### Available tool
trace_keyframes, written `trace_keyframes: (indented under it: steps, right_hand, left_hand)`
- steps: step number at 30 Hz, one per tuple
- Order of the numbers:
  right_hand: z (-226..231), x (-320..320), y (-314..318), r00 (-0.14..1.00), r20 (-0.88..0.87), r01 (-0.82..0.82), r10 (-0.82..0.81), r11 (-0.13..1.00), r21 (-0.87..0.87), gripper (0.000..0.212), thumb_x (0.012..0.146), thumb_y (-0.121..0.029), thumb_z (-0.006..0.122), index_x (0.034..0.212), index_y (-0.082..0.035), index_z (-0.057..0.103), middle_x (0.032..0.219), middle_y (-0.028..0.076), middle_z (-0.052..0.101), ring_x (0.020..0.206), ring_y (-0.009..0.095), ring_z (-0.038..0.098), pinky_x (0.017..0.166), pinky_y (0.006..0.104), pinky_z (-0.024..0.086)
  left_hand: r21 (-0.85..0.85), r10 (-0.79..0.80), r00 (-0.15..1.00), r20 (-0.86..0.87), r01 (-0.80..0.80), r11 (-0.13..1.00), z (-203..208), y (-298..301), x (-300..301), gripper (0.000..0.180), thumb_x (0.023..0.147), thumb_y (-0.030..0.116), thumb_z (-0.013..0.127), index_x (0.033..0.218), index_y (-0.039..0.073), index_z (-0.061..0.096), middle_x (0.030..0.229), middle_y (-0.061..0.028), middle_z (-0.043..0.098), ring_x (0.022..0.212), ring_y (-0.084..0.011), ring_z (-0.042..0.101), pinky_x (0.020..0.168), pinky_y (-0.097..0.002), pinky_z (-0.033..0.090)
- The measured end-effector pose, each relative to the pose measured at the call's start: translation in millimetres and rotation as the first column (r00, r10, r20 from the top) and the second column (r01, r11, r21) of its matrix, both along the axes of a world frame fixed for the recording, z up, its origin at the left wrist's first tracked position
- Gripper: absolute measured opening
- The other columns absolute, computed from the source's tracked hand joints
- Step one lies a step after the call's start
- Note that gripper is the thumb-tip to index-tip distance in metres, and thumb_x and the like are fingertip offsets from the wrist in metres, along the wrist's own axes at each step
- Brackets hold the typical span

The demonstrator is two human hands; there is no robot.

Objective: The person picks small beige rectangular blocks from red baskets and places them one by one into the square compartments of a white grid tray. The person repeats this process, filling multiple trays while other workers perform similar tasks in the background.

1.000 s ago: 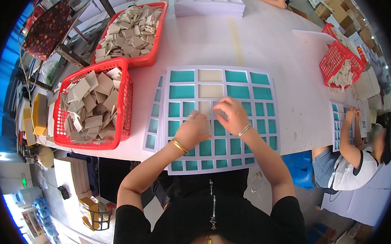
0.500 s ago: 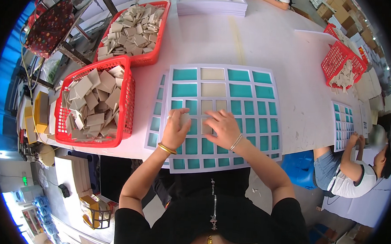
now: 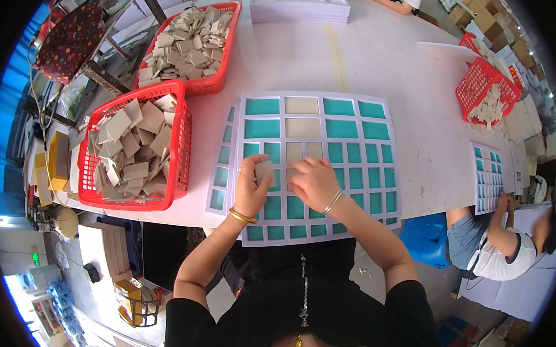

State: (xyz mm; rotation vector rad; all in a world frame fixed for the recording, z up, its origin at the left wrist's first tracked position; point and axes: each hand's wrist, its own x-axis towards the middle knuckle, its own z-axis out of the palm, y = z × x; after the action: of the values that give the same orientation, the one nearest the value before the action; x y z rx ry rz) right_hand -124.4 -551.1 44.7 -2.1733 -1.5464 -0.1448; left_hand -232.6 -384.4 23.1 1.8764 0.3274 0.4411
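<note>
A white grid board (image 3: 256, 236) lies in front of me, its many rectangular windows mostly turquoise inside. Beige flat pieces (image 3: 303, 127) fill several windows of one column in its upper part. Over the left of the board, my left hand (image 3: 251, 185) is closed around a small beige tile (image 3: 263, 170), which shows between thumb and fingers. My right hand (image 3: 316, 184) bends its fingertips together at a window just below the filled ones. A strip of beige shows there, and what the fingertips grip is hidden. Another similar board (image 3: 217, 198) sticks out underneath on the left.
Two red baskets (image 3: 185, 138) (image 3: 232, 47) of beige pieces stand on the left. A stack of white boards (image 3: 300, 13) is at the far edge. On the right are another red basket (image 3: 487, 89), a smaller board (image 3: 486, 176) and a co-worker's hands (image 3: 506, 202).
My right fingertips have drawn closer together over the same window. My left hand has shifted slightly, and more of the beige tile in it shows. The co-worker on the right has leaned lower.
</note>
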Motion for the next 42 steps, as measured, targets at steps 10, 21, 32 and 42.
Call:
trace_keyframes:
  steps: [10,21,32,42]
  right_hand:
    - [21.3,38.8,-30.5,0.595,-0.801,0.251,-0.066,0.962,0.108,0.015,0.084,-0.004,0.065,0.099,-0.002,0.065,0.082,0.002,0.066,0.070,0.007,0.059,0.064,0.0216,0.048]
    - [-6.9,36.9,-38.0,0.975,-0.186,0.126,-0.120,0.992,0.024,0.015,0.072,-0.008,0.071,0.086,-0.011,0.068,0.083,0.004,0.059,0.080,0.022,0.056,0.070,0.0354,0.044]
    - [-6.8,7.3,-52.9,0.987,-0.025,0.156,-0.160,0.982,-0.108,0.014,0.072,-0.004,0.059,0.077,-0.014,0.068,0.092,0.004,0.052,0.089,0.022,0.051,0.076,0.0376,0.037]
    - [-7.1,39.8,-119.9,0.843,-0.114,0.537,-0.526,0.833,0.132,0.041,0.080,-0.005,0.053,0.121,-0.008,0.055,0.123,0.018,0.053,0.115,0.037,0.048,0.097,0.0471,0.038]
  left_hand:
    - [0.282,-0.146,0.987,0.068,0.121,0.952,27.2,-40.0,10.3,0.049,0.074,-0.003,0.066,0.119,0.008,0.050,0.100,-0.0087,0.058,0.089,-0.0219,0.059,0.078,-0.0333,0.050]
    - [0.750,-0.240,0.961,-0.140,0.261,0.607,9.3,-36.5,-0.1,0.028,0.074,-0.001,0.054,0.098,0.012,0.060,0.092,-0.0036,0.065,0.104,-0.0233,0.058,0.101,-0.0497,0.032]
    - [0.627,-0.060,0.998,-0.035,0.068,0.776,25.3,-0.6,-12.6,0.039,0.072,0.000,0.060,0.110,0.010,0.058,0.119,-0.0093,0.057,0.112,-0.0294,0.051,0.099,-0.0465,0.034]
    - [0.598,0.243,0.952,-0.188,-0.086,0.797,-22.1,41.8,-64.3,0.046,0.081,0.014,0.063,0.125,0.004,0.052,0.125,-0.0136,0.053,0.115,-0.0347,0.049,0.095,-0.0471,0.037]
